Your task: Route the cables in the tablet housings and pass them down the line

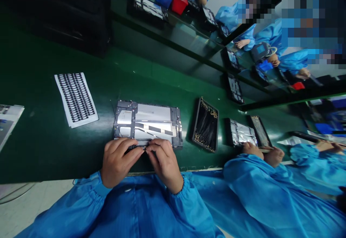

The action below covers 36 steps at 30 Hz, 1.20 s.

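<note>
An open tablet chassis (148,122) with grey frame, silver plates and flat cables lies on the green belt (40,137) in front of me. My left hand (116,161) and my right hand (164,162) rest at its near edge, fingertips pinched together and meeting at the frame's lower middle. Both hands have curled fingers pressing on a small part there that I cannot make out. Blue sleeves cover both wrists.
A white sheet of small black stickers (76,99) lies to the left. A black tray of cables (205,124) sits right of the chassis. A neighbouring person's hands (263,152) work on another chassis (242,132). More workers, trays and red and blue bins line the far side.
</note>
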### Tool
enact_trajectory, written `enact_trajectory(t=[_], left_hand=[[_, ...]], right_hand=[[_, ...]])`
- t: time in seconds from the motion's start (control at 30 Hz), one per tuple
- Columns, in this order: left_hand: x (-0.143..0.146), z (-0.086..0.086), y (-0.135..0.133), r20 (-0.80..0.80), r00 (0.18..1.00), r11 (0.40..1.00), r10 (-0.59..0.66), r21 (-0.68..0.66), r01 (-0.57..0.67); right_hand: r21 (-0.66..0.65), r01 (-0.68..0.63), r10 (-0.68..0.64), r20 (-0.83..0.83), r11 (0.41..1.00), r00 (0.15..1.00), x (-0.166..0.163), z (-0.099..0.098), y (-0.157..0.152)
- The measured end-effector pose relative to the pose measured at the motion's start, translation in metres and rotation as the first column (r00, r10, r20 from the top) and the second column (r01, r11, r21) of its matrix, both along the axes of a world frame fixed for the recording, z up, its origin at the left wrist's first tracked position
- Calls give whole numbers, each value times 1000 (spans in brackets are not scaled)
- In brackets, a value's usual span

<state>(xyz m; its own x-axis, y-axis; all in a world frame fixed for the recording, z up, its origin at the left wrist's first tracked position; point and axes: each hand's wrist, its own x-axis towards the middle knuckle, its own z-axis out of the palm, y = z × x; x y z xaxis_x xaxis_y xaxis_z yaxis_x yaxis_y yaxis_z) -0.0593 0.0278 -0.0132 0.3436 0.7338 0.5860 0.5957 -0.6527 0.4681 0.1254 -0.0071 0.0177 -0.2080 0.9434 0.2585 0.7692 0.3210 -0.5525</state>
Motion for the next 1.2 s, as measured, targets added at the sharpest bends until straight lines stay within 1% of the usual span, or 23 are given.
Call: enact_trajectory(t=[0.17,0.33,0.4,0.47,0.53,0.6,0.67,0.73,0.8,0.87,0.9,0.93,0.97,1.03,1.07,1.13,1.2], left_hand=[[0,2,1,-2,1000,1000,3,2,-3],[0,3,2,-2,1000,1000,7,6,-7],[2,1,2,-4,1000,1000,10,3,-10],[3,-1,0,-7,1000,1000,9,-6,-9],[1,-1,-4,-6,1000,999,0,-33,-1],[-8,2,-8,5,1000,997,-28,-66,29],[-25,5,-7,7,1000,996,-22,-83,22],[-51,8,3,-22,997,994,72,-83,-73],[-83,9,19,-86,975,973,206,-92,-213],[-112,5,38,-154,949,946,276,-130,-296],[-124,2,47,-183,943,937,279,-162,-309],[-132,-2,54,-205,941,929,271,-200,-311],[-138,-6,58,-218,941,921,259,-238,-309],[-141,-12,63,-229,942,904,246,-297,-308],[-140,-14,62,-227,942,897,248,-312,-312],[-137,-16,60,-215,940,891,264,-319,-323],[-135,-16,58,-209,939,888,275,-318,-331]], right_hand=[[-5,-9,9,8,1000,1000,0,0,1],[20,17,-17,-10,1000,1000,-3,-1,-1],[50,51,-50,-21,997,999,-6,-5,-4],[106,76,-75,-13,991,997,-8,-13,-8],[181,44,-53,45,982,998,-7,-24,-14],[246,-22,-11,131,969,991,-4,-33,-21],[270,-81,28,196,959,980,1,-36,-25],[251,-117,61,220,961,974,3,-30,-23],[224,-110,68,187,968,980,-1,-14,-11],[187,-111,91,110,976,990,-17,7,13],[163,-149,137,84,975,987,-29,16,29],[134,-218,208,81,967,975,-45,24,47],[101,-310,299,111,945,948,-62,30,66],[21,-463,444,250,886,861,-97,31,104],[-20,-506,484,330,862,811,-113,28,122],[-91,-551,528,448,830,722,-138,17,149],[-139,-562,547,503,815,669,-153,5,166]])
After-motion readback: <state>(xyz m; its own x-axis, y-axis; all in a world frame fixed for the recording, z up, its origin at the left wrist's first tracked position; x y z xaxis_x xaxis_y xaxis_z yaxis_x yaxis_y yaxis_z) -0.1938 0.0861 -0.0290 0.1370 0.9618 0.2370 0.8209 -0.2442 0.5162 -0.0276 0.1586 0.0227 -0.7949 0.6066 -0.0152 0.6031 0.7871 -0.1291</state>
